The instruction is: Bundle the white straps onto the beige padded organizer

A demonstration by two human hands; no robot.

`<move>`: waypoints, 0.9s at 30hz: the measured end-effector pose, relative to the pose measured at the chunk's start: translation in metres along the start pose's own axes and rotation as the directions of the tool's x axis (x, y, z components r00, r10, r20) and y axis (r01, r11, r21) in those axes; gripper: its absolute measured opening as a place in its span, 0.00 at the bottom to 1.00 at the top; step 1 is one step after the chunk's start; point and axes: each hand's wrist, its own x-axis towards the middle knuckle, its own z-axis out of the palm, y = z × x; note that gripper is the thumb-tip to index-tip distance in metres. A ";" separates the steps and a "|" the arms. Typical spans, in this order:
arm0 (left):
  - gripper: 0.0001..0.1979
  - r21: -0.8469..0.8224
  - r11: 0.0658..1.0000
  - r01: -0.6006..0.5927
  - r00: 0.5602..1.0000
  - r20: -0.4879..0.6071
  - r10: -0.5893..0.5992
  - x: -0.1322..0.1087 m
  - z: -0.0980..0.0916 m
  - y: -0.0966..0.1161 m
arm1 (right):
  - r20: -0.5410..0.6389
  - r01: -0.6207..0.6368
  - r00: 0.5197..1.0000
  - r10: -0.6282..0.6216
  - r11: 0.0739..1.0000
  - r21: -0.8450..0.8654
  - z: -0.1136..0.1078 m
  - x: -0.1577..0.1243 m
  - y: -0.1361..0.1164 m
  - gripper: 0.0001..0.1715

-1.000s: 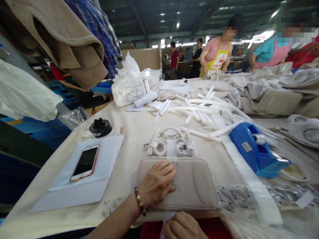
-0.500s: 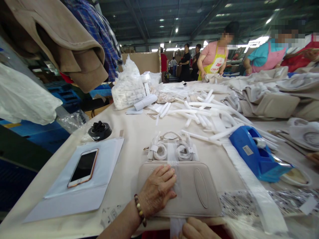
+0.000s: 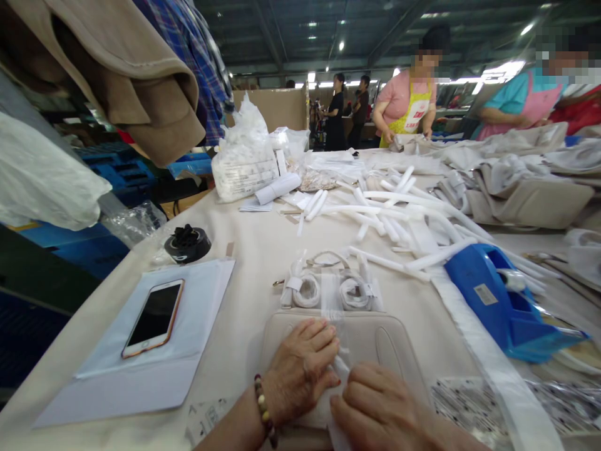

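A beige bag point(image 3: 277, 332) lies flat at the table's near edge, its wrapped straps point(image 3: 307, 291) coiled beyond its top edge. Across its middle runs a translucent plastic strip point(image 3: 332, 300). My left hand point(image 3: 300, 360), with a beaded bracelet at the wrist, lies flat on the bag with its fingertips pressing on the strip. Close on its right, my right hand point(image 3: 382, 401) has its fingers closed on the near part of the strip, over the bag's lower half. The fingers hide part of the strip.
A blue tape dispenser point(image 3: 498, 307) stands on the right beside a long white strip point(image 3: 488, 357). White foam tubes point(image 3: 389, 213) are heaped behind. On the left, a phone point(image 3: 154, 316) rests on papers, near a black tape roll point(image 3: 188, 244). Several people stand beyond the table.
My right hand has risen from the table edge onto the bag, bringing the near end of the strip up over it. My left hand stays on the bag.
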 end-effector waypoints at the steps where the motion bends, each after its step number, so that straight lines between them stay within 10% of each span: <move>1: 0.17 0.018 1.000 -0.004 1.000 -0.013 0.005 -0.001 0.001 0.000 | -0.009 0.012 1.000 -0.012 1.000 0.015 -0.004 0.005 0.008 0.18; 12: 0.10 0.005 0.997 -0.080 0.993 -0.091 0.081 -0.005 0.003 -0.001 | -0.045 -0.182 0.980 0.196 0.960 0.215 0.036 0.002 0.081 0.20; 27: 0.12 -0.025 0.977 -0.212 0.932 -0.306 0.194 -0.004 0.009 -0.012 | -0.031 -0.300 0.949 0.314 0.928 0.221 0.049 0.002 0.089 0.21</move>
